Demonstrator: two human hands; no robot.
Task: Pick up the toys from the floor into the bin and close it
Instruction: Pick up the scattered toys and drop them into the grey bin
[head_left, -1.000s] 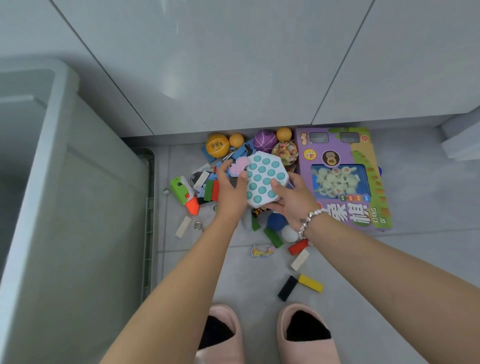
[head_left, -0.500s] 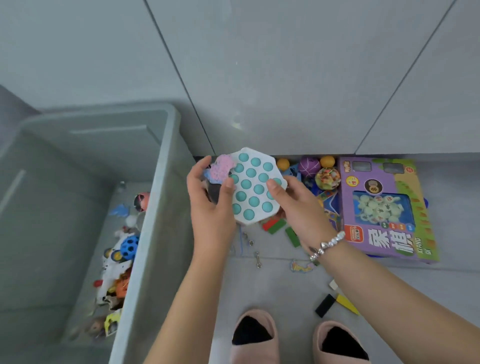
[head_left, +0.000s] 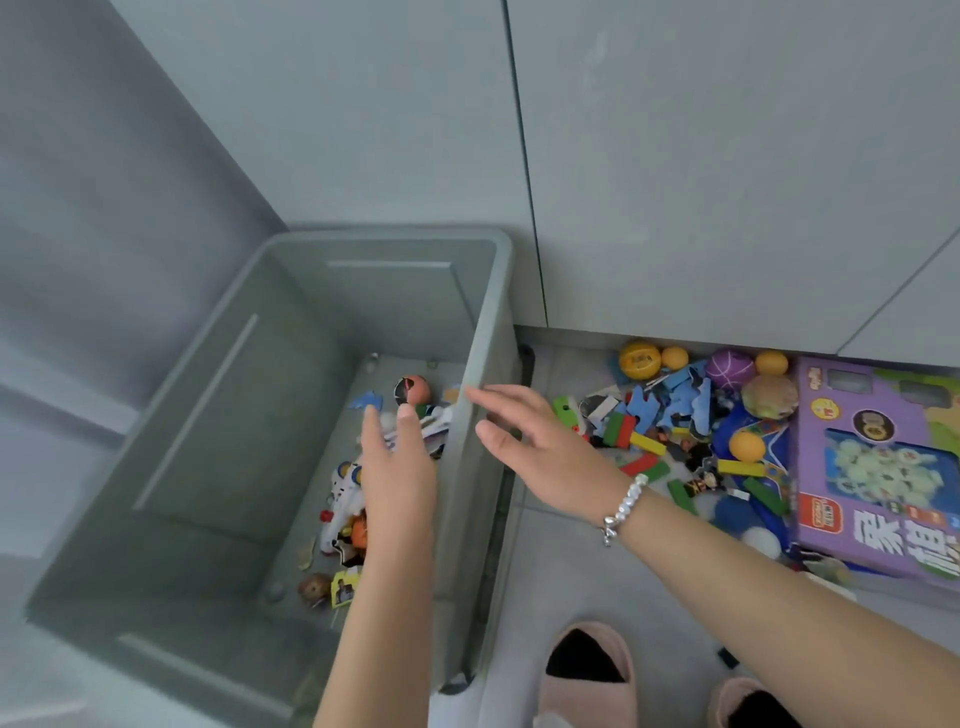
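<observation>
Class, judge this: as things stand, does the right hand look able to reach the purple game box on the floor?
Probably yes. The right hand is open and empty, and the purple game box lies uncovered on the floor to its right, nothing blocking.

Left hand (head_left: 397, 467) reaches over the grey bin (head_left: 483, 332), inside its right rim, fingers straight, palm down, holding nothing. Right hand (head_left: 545, 447) hovers just right of that rim, fingers spread, empty, bracelet at wrist.

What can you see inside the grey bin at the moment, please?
In the grey bin: an orange ball, a blue puzzle piece, a white toy and small figures. The left hand, held open over them, covers the rest.
</observation>
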